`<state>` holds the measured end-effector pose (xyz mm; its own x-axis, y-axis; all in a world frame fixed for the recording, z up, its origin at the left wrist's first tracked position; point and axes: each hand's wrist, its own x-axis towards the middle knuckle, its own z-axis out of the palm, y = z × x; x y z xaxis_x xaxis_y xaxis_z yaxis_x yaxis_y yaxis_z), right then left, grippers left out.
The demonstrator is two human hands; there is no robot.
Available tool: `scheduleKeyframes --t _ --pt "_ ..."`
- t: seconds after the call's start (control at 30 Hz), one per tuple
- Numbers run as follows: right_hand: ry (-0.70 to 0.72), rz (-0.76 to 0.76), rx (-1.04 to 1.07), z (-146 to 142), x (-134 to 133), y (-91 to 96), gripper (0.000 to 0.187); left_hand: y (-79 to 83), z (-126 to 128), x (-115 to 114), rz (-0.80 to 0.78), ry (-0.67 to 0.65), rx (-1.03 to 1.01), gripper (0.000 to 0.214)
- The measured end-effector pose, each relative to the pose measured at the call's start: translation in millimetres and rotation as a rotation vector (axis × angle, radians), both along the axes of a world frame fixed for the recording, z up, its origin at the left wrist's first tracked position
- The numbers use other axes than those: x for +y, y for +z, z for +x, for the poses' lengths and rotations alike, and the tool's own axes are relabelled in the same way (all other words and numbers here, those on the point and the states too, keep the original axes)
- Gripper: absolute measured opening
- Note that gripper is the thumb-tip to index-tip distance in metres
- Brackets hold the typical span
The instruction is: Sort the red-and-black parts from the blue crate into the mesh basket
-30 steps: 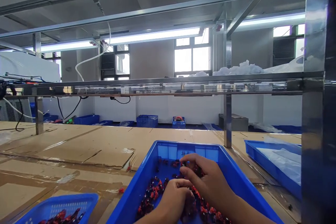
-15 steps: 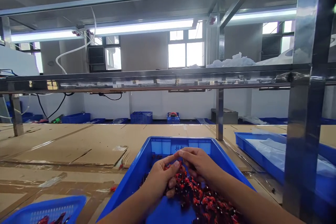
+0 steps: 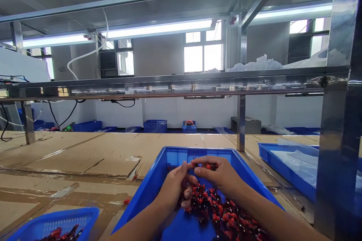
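A deep blue plastic bin (image 3: 152, 175) sits before me, holding a heap of small shiny red and black pieces (image 3: 226, 214). Both hands are raised over it, fingertips meeting near its far wall. In my right hand (image 3: 224, 175) a small red-and-black piece (image 3: 210, 166) shows between thumb and curled fingers. My left hand (image 3: 175, 186) is closed, thumb up and fingers bent; whatever is in its grasp is hidden. More pieces lie below the hands, and part of the bin's blue floor is bare.
A shallow blue basket (image 3: 68, 222) with red pieces stands at the lower left. On the right, a blue tray (image 3: 288, 165) holds white sheeting beside a thick metal post (image 3: 336, 120). Taped cardboard (image 3: 93, 154) covers the table. A metal shelf rail (image 3: 175, 84) crosses ahead.
The view has shifted slightly, so the scene sits further right. My right fingers have turned, and the red-and-black piece in them now shows. My left thumb has lifted.
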<state>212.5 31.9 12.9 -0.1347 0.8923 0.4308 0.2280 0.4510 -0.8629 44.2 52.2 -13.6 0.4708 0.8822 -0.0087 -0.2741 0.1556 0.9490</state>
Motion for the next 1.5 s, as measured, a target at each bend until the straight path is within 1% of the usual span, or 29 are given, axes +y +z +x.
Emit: scheduleKeyframes --t 0.07,0.13,0.2,0.23,0.3,0.37,0.4,0.43,0.53,0.57,0.6,0.67,0.77,0.83,0.9,0.93,0.97,1.03,1.07,1.1,1.13,1.2,1.37,1.5 --pt "-0.079 0.081 -0.072 -1.9 -2.8 0.6 0.024 -1.8 -1.1 2.8 -0.139 0.048 0.029 0.046" --pt "-0.125 0.126 -0.138 -4.9 -7.8 1.8 0.022 -3.5 -1.9 5.9 -0.205 0.108 0.076 0.056" --pt "-0.141 0.165 -0.187 -8.2 -13.7 3.5 0.022 -4.9 -1.3 8.4 -0.195 0.145 0.124 0.067" --pt "-0.139 0.182 -0.205 -9.9 -16.3 4.3 0.023 -5.4 -0.6 9.2 -0.182 0.147 0.153 0.069" --pt "-0.130 0.205 -0.230 -12.5 -19.4 5.2 0.023 -6.4 1.2 9.7 -0.143 0.137 0.206 0.070" --pt "-0.131 0.191 -0.195 -13.5 -18.2 4.2 0.020 -7.5 2.4 9.0 -0.078 0.130 0.251 0.070" --pt "-0.139 0.156 -0.127 -12.9 -15.6 2.9 0.017 -8.0 2.5 8.5 -0.025 0.129 0.270 0.069" --pt "-0.140 0.099 -0.012 -11.4 -11.9 1.0 0.016 -8.6 2.3 7.9 0.041 0.133 0.288 0.067" --pt "-0.059 -0.153 0.491 -0.6 3.3 -5.8 0.025 -8.9 0.5 5.7 0.296 0.173 0.348 0.058" --pt "-0.019 -0.225 0.613 4.3 8.5 -7.7 0.027 -8.3 -0.1 4.6 0.383 0.192 0.372 0.055" --pt "0.014 -0.277 0.685 9.1 12.9 -9.3 0.029 -7.3 -0.5 3.1 0.456 0.209 0.397 0.054" --pt "0.047 -0.335 0.693 16.6 18.6 -11.3 0.029 -4.2 -0.4 -0.5 0.558 0.226 0.449 0.052" --pt "0.082 -0.358 0.598 16.9 18.6 -12.2 0.023 0.9 0.9 -6.1 0.637 0.246 0.523 0.049" --pt "0.106 -0.349 0.509 10.8 14.4 -11.6 0.020 3.0 1.2 -8.3 0.671 0.270 0.565 0.048" --pt "0.116 -0.319 0.417 3.2 8.4 -9.8 0.016 3.5 0.6 -8.7 0.679 0.297 0.592 0.052" --pt "0.102 -0.261 0.335 -0.2 5.0 -8.4 0.014 3.2 0.0 -8.4 0.678 0.310 0.598 0.055" --pt "0.080 -0.170 0.219 -3.0 1.6 -6.6 0.013 2.8 -0.6 -7.7 0.679 0.322 0.599 0.057" --pt "0.025 0.056 -0.082 -6.5 -4.8 -2.6 0.014 1.7 -1.6 -6.3 0.698 0.341 0.592 0.056" --pt "0.001 0.154 -0.224 -7.2 -7.5 -0.7 0.018 1.1 -1.8 -5.8 0.714 0.345 0.585 0.056" --pt "-0.015 0.221 -0.333 -7.3 -9.7 1.0 0.022 0.7 -1.7 -5.5 0.725 0.351 0.576 0.056" --pt "-0.021 0.251 -0.395 -6.7 -11.3 2.3 0.024 0.5 -1.5 -5.6 0.732 0.361 0.564 0.057" --pt "-0.021 0.294 -0.454 -4.1 -12.7 3.7 0.024 0.8 -0.6 -6.9 0.733 0.380 0.529 0.057" --pt "0.022 0.492 -0.537 7.5 -11.1 2.4 0.031 3.8 0.2 -13.1 0.781 0.380 0.472 0.042" --pt "0.020 0.603 -0.648 12.1 -11.0 2.2 0.025 5.6 0.8 -15.4 0.771 0.361 0.427 0.039"
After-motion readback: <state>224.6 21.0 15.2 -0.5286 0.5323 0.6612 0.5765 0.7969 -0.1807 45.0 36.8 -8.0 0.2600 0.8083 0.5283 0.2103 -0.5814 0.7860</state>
